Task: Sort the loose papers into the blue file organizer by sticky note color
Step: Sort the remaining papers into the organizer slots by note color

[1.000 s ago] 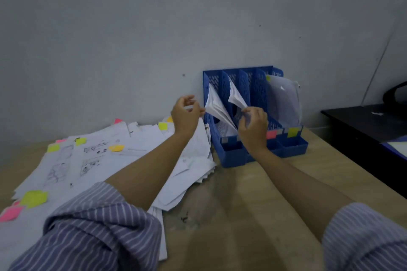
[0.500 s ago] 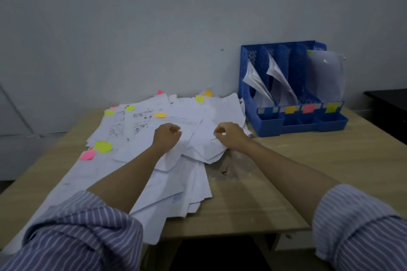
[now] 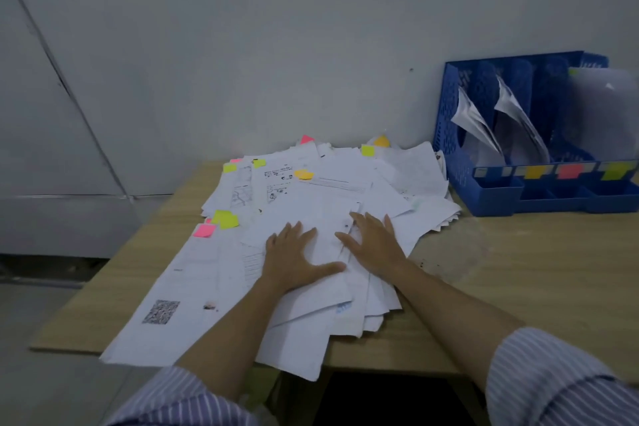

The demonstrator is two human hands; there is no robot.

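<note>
Both grips lie flat with fingers straight and spread, clamped on nothing: the left hand (image 3: 294, 258) and the right hand (image 3: 375, 242) press side by side on the near middle of the papers (image 3: 311, 218), thumbs turned toward each other, a strip of white sheet between them. Striped sleeves (image 3: 553, 380) cover the upper forearms.

The papers are a loose, overlapping heap spread across the counter (image 3: 518, 270), its near corners hanging past the front edge. Sticky notes show along its left and far sides: a pink note (image 3: 204, 230) just beside a yellow-green one (image 3: 225, 219), an orange note (image 3: 303, 174) further back, more yellow-green, pink and orange ones at the far edge.

Right of the heap, almost touching its far corner, stands the organizer (image 3: 484, 194) against the wall. Its two left slots each hold a few leaning, curled sheets (image 3: 477, 121); the rightmost slot holds upright sheets (image 3: 601, 107). What the third slot holds cannot be told. Orange, pink and yellow-green labels (image 3: 568, 171) sit on its front lip, above a low front tray.
</note>
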